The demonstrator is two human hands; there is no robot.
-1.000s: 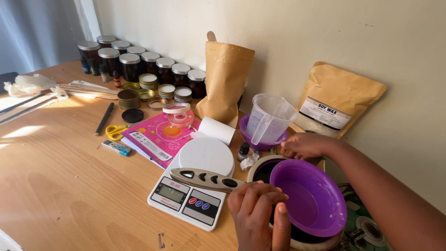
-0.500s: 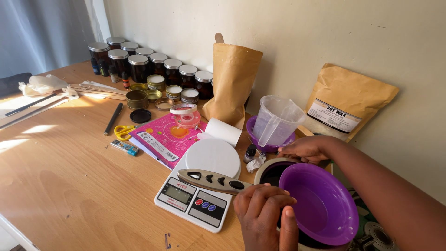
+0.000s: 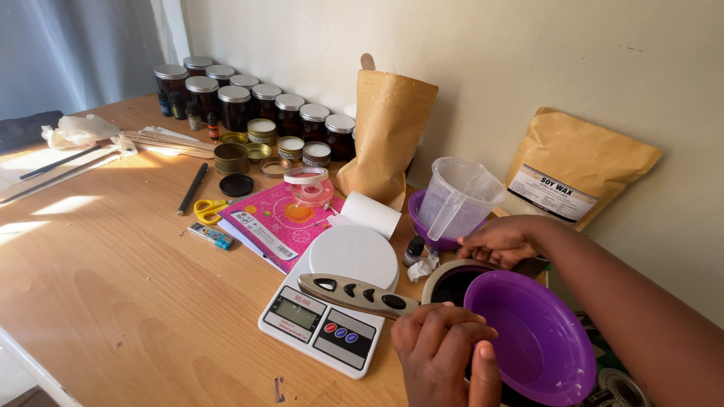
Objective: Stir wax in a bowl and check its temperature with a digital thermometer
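My left hand [image 3: 445, 350], at the bottom of the frame right of centre, is clenched around the near end of a silver probe-style tool [image 3: 358, 293] with 4 dark oval buttons; its free end points up and left, over the near edge of the white kitchen scale [image 3: 332, 298]. My right hand [image 3: 501, 241], in the right middle of the frame, grips the far rim of a purple bowl [image 3: 532, 335], which sits tilted on top of a round dark melting pot [image 3: 452, 283] at the lower right. The bowl's inside looks wet and glossy. Only part of the pot's pale rim and dark inside shows to the left of the bowl.

The scale stands in the lower centre on the wooden table [image 3: 113, 279], with its round white plate toward the wall and its display toward me. Just beyond it lie a white paper roll [image 3: 369, 213] and a pink booklet [image 3: 279, 222] with a reel of clear tape [image 3: 309, 187] on it. Left of the booklet are yellow scissors [image 3: 207, 209] and a black pen [image 3: 194, 188]. A clear measuring jug [image 3: 460, 197] stands in a second purple bowl [image 3: 422, 215] above my right hand, with a small dark bottle [image 3: 413, 250] beside it. Against the wall, an upright brown paper bag [image 3: 388, 136] stands in the upper centre and a labelled brown pouch [image 3: 577, 166] leans at the upper right. Rows of dark jars with silver lids [image 3: 249, 105] fill the upper left, with a few small open tins [image 3: 241, 154] in front of them.
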